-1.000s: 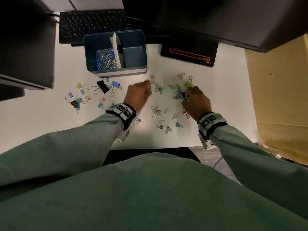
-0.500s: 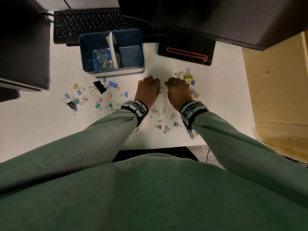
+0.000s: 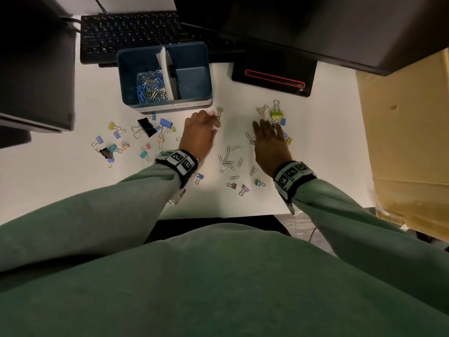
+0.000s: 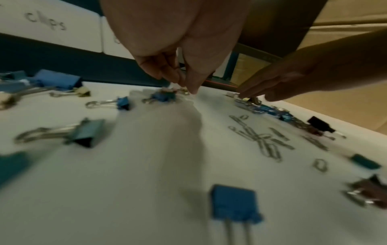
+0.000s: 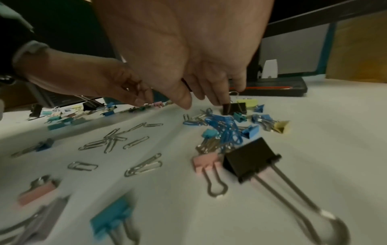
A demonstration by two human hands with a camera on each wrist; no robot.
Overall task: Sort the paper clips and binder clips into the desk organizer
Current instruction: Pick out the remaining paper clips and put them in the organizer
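The left hand (image 3: 199, 135) has its grip pinched on a small pink binder clip (image 5: 157, 104) at the table (image 3: 48, 181), at 6 o'clock from the desk organizer (image 3: 167, 107). The right hand's (image 3: 268, 139) grip is released, fingers straight, tips on a black binder clip (image 5: 234, 108) at 4 o'clock from the organizer. Half a second ago the hands sat side by side; now they are well apart, the right one moved toward 3 o'clock. Loose paper clips (image 3: 227, 161) lie between the wrists.
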